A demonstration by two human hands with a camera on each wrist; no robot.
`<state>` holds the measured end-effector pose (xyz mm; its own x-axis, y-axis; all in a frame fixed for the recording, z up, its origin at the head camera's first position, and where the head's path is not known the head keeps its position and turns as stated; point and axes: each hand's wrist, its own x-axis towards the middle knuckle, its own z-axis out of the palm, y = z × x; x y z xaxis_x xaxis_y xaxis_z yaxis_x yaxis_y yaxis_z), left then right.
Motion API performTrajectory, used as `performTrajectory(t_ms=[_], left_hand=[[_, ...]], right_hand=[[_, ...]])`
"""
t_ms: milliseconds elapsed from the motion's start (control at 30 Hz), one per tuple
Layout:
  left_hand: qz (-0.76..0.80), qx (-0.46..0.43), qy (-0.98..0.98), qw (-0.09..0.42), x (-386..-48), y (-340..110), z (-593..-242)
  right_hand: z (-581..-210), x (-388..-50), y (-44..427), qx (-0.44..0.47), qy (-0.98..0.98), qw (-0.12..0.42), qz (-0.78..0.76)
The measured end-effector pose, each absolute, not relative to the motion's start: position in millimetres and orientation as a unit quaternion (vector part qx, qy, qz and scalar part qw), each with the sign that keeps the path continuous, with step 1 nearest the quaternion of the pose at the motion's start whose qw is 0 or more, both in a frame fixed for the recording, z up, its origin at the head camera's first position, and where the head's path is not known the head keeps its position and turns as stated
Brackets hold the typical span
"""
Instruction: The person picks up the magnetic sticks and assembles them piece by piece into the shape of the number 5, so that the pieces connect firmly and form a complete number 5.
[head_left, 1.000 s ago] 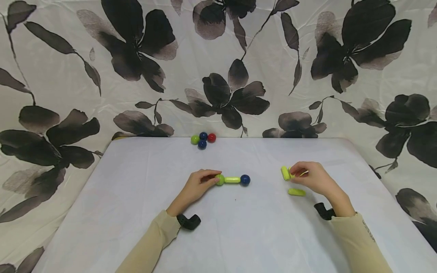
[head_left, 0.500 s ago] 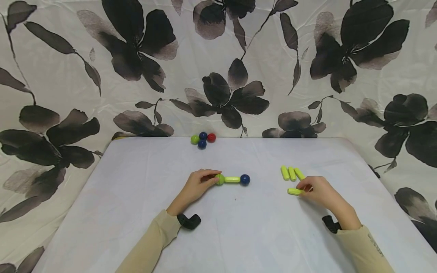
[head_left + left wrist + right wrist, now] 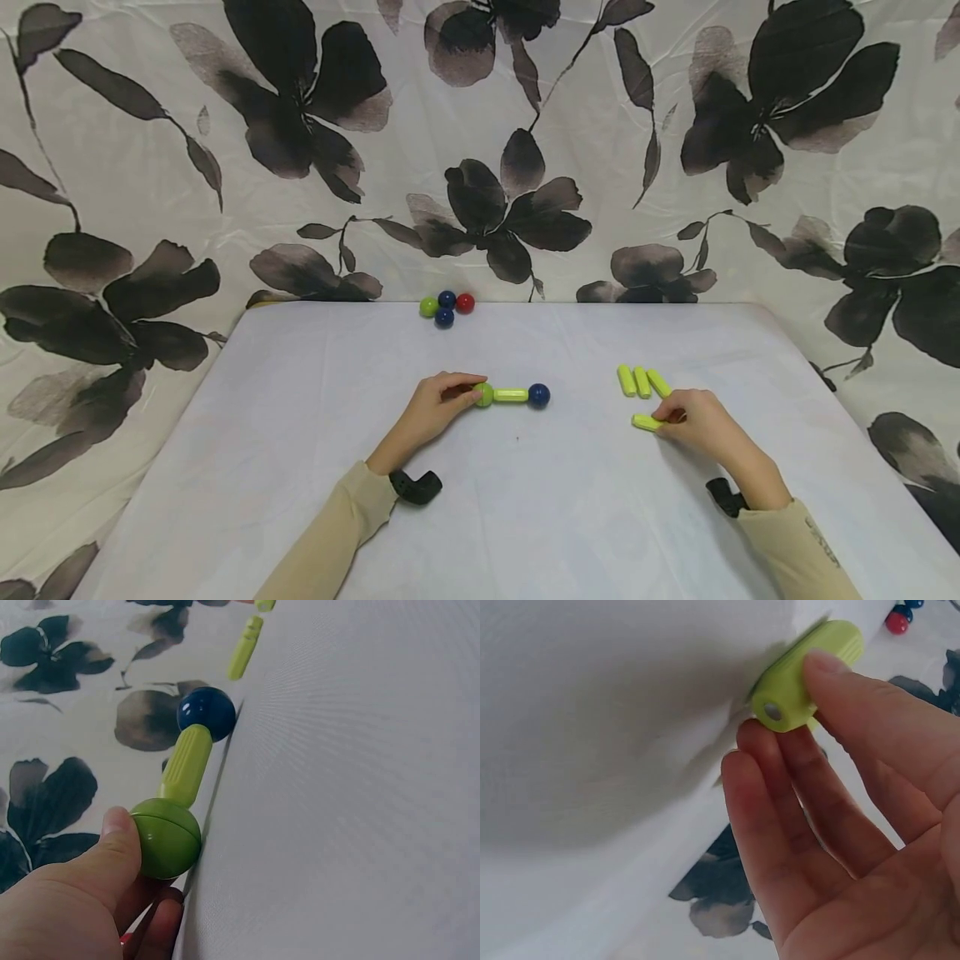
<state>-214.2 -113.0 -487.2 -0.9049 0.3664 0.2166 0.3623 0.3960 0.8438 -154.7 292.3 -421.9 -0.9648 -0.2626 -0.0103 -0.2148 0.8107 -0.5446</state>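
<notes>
On the bench (image 3: 570, 517), right side, the right hand (image 3: 693, 423) had the loose rod (image 3: 645, 422) pinched by its right end, thumb against fingers (image 3: 810, 765). Gap narrow, just rod width. Couldn't tell if the rod touched the surface.

Left hand (image 3: 431, 408) gripped the green ball (image 3: 485, 395) the same way, at the left end of a straight chain: green ball, joined rod (image 3: 511, 396), blue ball (image 3: 538, 396).

Key relation: blue ball lay left of the loose rod and slightly farther out, well apart. Rod's long axis ran roughly left-right, left end angled a bit to the far edge, so that uncovered end faced the blue ball's side. Chain ran left-right too. Loose rod was the right hand's side, by far.

Three spare rods (image 3: 642, 382) sat just beyond the right hand; four balls (image 3: 444, 317) clustered at the far edge.
</notes>
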Motion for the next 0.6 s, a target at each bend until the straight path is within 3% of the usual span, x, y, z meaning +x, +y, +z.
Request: performTrajectory(t_ms=[600], left_hand=[[0.511,0.21,0.834,0.002,-213.6,-111.9,-488.4]], right_hand=[[-398.6,-172.5,257.1,-0.148,0.944,0.013,-0.294]])
